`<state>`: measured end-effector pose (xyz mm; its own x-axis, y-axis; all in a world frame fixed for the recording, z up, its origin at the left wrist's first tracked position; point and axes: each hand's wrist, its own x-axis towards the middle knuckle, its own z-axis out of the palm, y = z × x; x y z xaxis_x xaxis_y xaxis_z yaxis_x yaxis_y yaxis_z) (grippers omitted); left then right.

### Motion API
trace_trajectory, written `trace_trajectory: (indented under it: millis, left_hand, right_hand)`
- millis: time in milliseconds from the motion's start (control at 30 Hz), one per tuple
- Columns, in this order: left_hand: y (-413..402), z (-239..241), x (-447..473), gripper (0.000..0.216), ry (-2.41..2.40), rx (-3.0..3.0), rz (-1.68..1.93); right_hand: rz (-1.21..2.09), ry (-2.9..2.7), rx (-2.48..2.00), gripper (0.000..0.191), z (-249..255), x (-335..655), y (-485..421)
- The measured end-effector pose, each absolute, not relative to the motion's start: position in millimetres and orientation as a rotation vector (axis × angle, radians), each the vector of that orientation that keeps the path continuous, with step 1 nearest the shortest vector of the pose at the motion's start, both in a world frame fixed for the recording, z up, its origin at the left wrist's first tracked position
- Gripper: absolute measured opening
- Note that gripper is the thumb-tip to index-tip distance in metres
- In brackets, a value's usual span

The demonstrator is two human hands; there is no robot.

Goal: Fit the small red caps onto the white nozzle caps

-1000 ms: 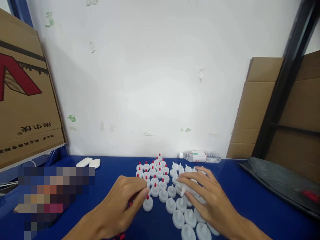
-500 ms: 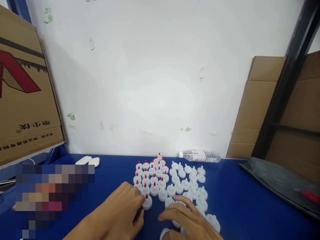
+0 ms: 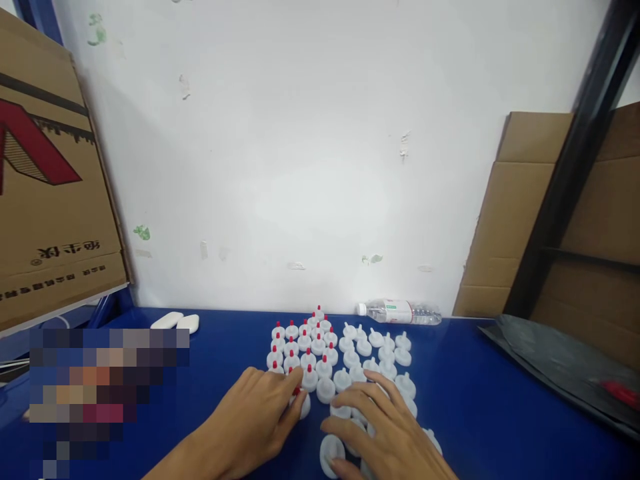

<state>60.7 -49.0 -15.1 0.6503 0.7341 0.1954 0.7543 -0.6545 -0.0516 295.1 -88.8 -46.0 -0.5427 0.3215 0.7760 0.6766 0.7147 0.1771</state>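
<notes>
My left hand (image 3: 260,410) pinches, thumb against index finger, the small red tip of a white nozzle cap (image 3: 304,405) standing at the near end of the red-tipped group. Behind it, several more white caps with red tips (image 3: 309,379) stand upright in rough rows. My right hand (image 3: 383,427) has its fingers spread over the white caps without red tips. Its thumb is at the edge of a round white cap (image 3: 330,453) near the front. Other untipped caps (image 3: 405,383) lie around and partly under that hand, some upright, some tilted.
A clear plastic bottle (image 3: 400,311) lies along the wall. Two white oval objects (image 3: 187,324) sit at the back left of the blue table (image 3: 225,340). Cardboard boxes (image 3: 55,167) flank the left side, and a dark plastic bag (image 3: 555,367) lies at the right.
My left hand has moved slightly right and closed on the red tip of the nearest cap. My right hand has shifted up, its fingers more spread, uncovering the front cap.
</notes>
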Motion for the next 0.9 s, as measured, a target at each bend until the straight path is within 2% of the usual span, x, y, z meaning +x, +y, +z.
trace_trajectory:
  millis: [200,333,433,500,567,667,733,800,900]
  left_hand:
    - [-66,-18,71,0.020,-1.177,-2.971,-0.784]
    - [-75,-17,77,0.022,-1.017,-3.024,-0.737]
    - [-77,-12,77,0.032,-1.002,-3.128,-0.614]
    - [-76,-9,76,0.039,-1.000,-3.256,-0.654]
    - [-73,-7,75,0.046,-1.150,-3.407,-0.790]
    - [-65,-2,70,0.051,-1.601,-3.606,-1.181]
    - [-58,3,64,0.050,-1.671,-3.568,-1.427]
    - [-53,7,57,0.046,-1.499,-3.395,-1.297]
    - [-52,5,52,0.035,-1.166,-3.123,-0.687]
  right_hand:
    - [-0.885,-2.295,-0.681,0.034,-34,299,-94]
    - [-0.723,-2.180,-0.646,0.025,-41,292,-90]
    - [-0.598,-2.116,-0.597,0.012,-44,288,-90]
    - [-0.590,-2.111,-0.576,0.010,-43,288,-93]
    - [-0.641,-2.115,-0.570,0.008,-38,290,-96]
    - [-0.721,-2.100,-0.563,0.018,-27,298,-99]
    - [-0.735,-2.132,-0.590,0.023,-21,304,-98]
    - [-0.712,-2.168,-0.629,0.018,-21,308,-96]
    - [-0.621,-2.173,-0.572,0.007,-36,306,-93]
